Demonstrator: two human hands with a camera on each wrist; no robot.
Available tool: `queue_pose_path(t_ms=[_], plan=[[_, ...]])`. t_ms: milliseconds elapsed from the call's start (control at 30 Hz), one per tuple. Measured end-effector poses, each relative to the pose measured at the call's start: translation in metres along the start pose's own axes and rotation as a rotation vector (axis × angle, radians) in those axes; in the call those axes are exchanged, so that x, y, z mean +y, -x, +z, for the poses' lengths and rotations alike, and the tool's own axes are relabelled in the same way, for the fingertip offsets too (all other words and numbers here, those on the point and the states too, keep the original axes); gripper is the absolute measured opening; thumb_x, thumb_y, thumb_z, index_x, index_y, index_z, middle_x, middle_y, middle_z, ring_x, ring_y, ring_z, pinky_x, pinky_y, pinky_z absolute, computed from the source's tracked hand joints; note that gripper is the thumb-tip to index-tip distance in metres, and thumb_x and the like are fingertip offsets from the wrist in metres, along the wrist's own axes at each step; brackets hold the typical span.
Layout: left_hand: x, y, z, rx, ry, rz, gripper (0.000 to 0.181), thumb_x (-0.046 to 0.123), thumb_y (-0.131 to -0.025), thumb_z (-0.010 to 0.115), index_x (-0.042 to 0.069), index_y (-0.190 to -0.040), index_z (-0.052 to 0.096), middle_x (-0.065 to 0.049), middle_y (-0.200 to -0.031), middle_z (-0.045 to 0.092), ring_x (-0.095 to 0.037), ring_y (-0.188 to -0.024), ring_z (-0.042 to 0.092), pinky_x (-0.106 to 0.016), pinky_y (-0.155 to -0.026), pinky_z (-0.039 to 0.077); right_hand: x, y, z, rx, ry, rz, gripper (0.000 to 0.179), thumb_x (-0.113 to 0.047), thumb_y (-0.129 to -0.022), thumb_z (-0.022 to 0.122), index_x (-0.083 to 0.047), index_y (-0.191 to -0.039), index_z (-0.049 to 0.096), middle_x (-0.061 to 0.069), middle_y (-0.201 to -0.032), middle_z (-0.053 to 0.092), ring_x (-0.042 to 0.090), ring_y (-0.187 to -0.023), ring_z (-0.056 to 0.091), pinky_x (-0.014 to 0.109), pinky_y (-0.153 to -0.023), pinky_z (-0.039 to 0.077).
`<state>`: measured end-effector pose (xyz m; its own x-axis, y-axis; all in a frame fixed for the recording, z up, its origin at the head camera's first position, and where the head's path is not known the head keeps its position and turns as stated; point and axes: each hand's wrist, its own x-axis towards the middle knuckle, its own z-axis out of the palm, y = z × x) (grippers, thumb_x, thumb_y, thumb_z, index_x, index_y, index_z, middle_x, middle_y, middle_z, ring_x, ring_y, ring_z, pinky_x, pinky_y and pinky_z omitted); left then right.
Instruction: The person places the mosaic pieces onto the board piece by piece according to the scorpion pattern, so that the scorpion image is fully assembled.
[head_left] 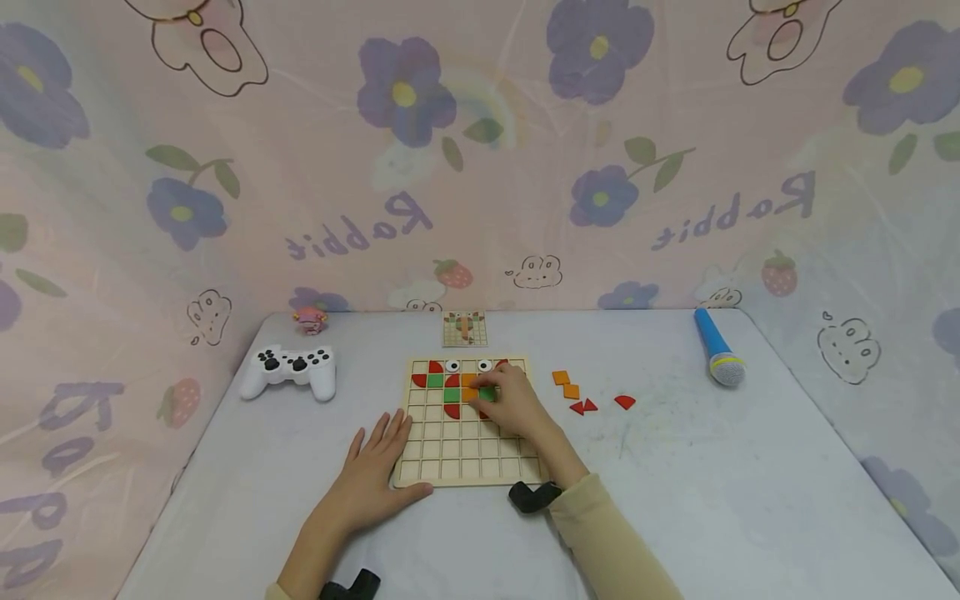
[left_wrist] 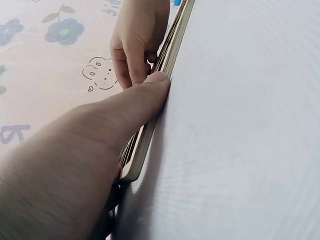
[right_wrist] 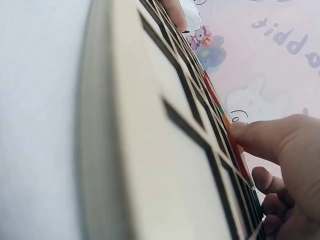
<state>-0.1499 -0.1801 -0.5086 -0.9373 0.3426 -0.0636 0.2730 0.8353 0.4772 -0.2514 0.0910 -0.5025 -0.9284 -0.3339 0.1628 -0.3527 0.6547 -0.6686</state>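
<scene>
A wooden grid board lies on the table with red, green and orange tiles and two eye pieces set in its upper cells. My right hand is over the board's upper middle, thumb and fingertips at an orange square tile in the grid. In the right wrist view, the right thumb touches the orange and red row, with the other fingers curled beneath. My left hand lies spread at the board's left side. Its thumb rests along the board's near edge in the left wrist view.
Right of the board lie loose orange squares, red triangles and a red quarter-circle. A pattern card lies behind it. A white game controller and pink figurine are left, a blue microphone right.
</scene>
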Motion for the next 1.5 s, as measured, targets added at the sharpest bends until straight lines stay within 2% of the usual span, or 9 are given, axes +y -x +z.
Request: queue_pose_path(t_ms=[433,667,767,867,967,1167,1267,1500], plan=[[0.001,0.002,0.0,-0.003,-0.005,-0.012,0.112,0.071,-0.089,0.07,0.003,-0.167,0.027,-0.015,-0.176,0.019,-0.039,-0.164,0.009,-0.068,-0.128,0.003,-0.001,-0.001,0.0,-0.006,0.029,-0.018,0.02,-0.024,-0.095,0.082,-0.014,-0.112,0.081,0.007,-0.111,0.065,0.023,-0.102,0.053,0.042,-0.091,0.05],[-0.001,0.002,0.0,-0.003,0.001,-0.013,0.112,0.071,-0.089,0.07,0.003,-0.167,0.027,-0.014,-0.176,0.018,-0.038,-0.164,0.008,-0.068,-0.128,0.003,-0.002,-0.004,-0.005,-0.001,0.016,-0.046,0.019,-0.02,-0.094,0.083,-0.01,-0.11,0.08,0.004,-0.106,0.069,0.021,-0.1,0.059,0.042,-0.093,0.053],[0.0,0.0,0.0,-0.008,-0.001,-0.013,0.112,0.071,-0.089,0.069,0.004,-0.168,0.026,-0.014,-0.176,0.017,-0.038,-0.165,0.008,-0.068,-0.128,0.002,-0.004,-0.004,-0.01,-0.009,0.009,-0.033,0.019,-0.021,-0.095,0.083,-0.011,-0.111,0.08,0.003,-0.107,0.07,0.021,-0.102,0.061,0.043,-0.096,0.055],[0.001,-0.001,-0.001,-0.013,0.0,-0.007,0.112,0.071,-0.089,0.069,0.004,-0.168,0.027,-0.014,-0.176,0.018,-0.038,-0.165,0.007,-0.068,-0.128,0.002,-0.006,-0.004,-0.016,-0.013,-0.018,0.0,0.022,-0.022,-0.095,0.083,-0.011,-0.113,0.08,0.003,-0.109,0.069,0.021,-0.102,0.062,0.043,-0.096,0.056],[0.001,-0.002,-0.001,-0.017,0.0,-0.001,0.111,0.071,-0.089,0.069,0.003,-0.167,0.027,-0.014,-0.176,0.02,-0.037,-0.165,0.007,-0.068,-0.128,0.002,-0.007,-0.005,-0.024,0.003,-0.054,0.017,0.023,-0.02,-0.095,0.082,-0.01,-0.115,0.08,0.007,-0.11,0.068,0.024,-0.098,0.061,0.044,-0.089,0.056],[0.001,-0.003,-0.001,-0.014,-0.013,0.007,0.111,0.071,-0.089,0.069,0.003,-0.167,0.028,-0.013,-0.176,0.021,-0.037,-0.165,0.008,-0.067,-0.129,0.003,-0.001,-0.008,-0.045,0.057,-0.075,0.019,0.026,-0.023,-0.096,0.081,-0.009,-0.118,0.079,0.013,-0.111,0.068,0.025,-0.094,0.058,0.036,-0.079,0.05],[0.0,-0.003,-0.001,-0.012,-0.009,0.011,0.112,0.07,-0.089,0.07,0.003,-0.167,0.028,-0.014,-0.176,0.021,-0.037,-0.165,0.008,-0.067,-0.129,0.003,0.005,-0.007,-0.058,0.078,-0.087,0.028,0.029,-0.021,-0.095,0.081,-0.006,-0.119,0.078,0.017,-0.11,0.067,0.027,-0.093,0.056,0.037,-0.076,0.046],[0.001,-0.001,-0.001,-0.01,-0.006,0.003,0.112,0.068,-0.089,0.071,0.003,-0.167,0.027,-0.016,-0.175,0.021,-0.039,-0.164,0.009,-0.068,-0.128,0.003,0.03,0.005,-0.084,0.137,-0.032,0.086,0.029,-0.023,-0.094,0.082,-0.01,-0.119,0.077,0.012,-0.108,0.066,0.026,-0.096,0.056,0.036,-0.075,0.046]])
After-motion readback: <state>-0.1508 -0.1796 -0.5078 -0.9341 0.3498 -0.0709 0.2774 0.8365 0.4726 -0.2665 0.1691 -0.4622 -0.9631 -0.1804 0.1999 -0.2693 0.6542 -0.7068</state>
